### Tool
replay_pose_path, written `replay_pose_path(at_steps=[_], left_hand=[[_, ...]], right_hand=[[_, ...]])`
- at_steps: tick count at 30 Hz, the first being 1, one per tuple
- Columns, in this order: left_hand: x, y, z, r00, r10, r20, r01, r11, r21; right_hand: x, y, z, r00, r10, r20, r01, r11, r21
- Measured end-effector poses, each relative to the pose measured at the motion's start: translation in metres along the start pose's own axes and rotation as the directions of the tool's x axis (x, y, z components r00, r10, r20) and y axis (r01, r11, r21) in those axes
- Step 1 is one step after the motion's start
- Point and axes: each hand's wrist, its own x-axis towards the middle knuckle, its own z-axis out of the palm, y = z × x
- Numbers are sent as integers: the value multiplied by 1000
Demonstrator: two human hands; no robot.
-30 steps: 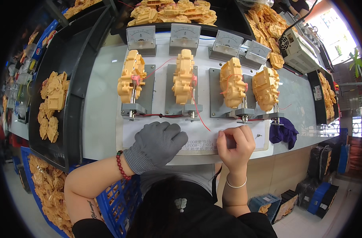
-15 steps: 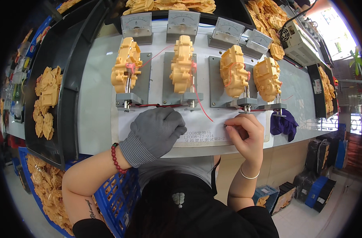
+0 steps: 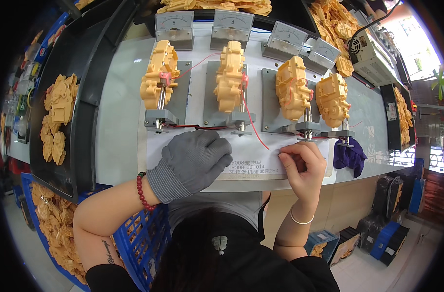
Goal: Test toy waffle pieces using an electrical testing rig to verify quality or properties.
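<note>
My left hand point(image 3: 195, 158), in a grey knitted glove, rests curled on the white printed sheet point(image 3: 156, 168) at the table's near edge. Its fingers are folded under, so anything inside is hidden. My right hand point(image 3: 307, 168) is bare, thumb and forefinger pinched over the sheet's right part; whatever they hold is too small to make out. Beyond my hands, four yellow plastic gearbox housings stand on grey test fixtures: the leftmost housing point(image 3: 158, 78), the second point(image 3: 230, 75), the third point(image 3: 292, 90) and the rightmost point(image 3: 332, 102). A loose red wire point(image 3: 255, 129) trails from the second toward my right hand.
Several analog meters point(image 3: 231, 27) line the back. A black tray point(image 3: 88, 117) with yellow housings stands at left, a blue crate point(image 3: 137, 243) below it. A purple cloth point(image 3: 349, 156) lies right of my right hand, and a white power supply point(image 3: 373, 58) stands at back right.
The whole view has shifted slightly, moving the fixtures a little rightward in it. My hands keep nearly the same poses. A small dark speck at my right fingertips no longer shows.
</note>
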Motion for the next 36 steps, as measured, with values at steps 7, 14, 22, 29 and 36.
replay_pose_path(at_steps=[7,14,22,29,36], left_hand=[[0,-1,0,1000,-11,4,11,1000,-3],[-1,0,0,1000,0,-8,0,1000,7],[-1,-3,1,1000,15,6,-15,1000,2],[0,-1,-1,1000,-7,7,7,1000,10],[-1,-2,1,1000,8,-5,-8,1000,14]], right_hand=[[0,1,3,999,-27,-23,27,1000,6],[0,-1,6,996,-60,-64,57,997,-52],[-2,2,11,989,-93,-116,81,991,-105],[0,5,15,943,-311,-122,282,937,-207],[2,6,13,925,-370,-85,351,919,-182]])
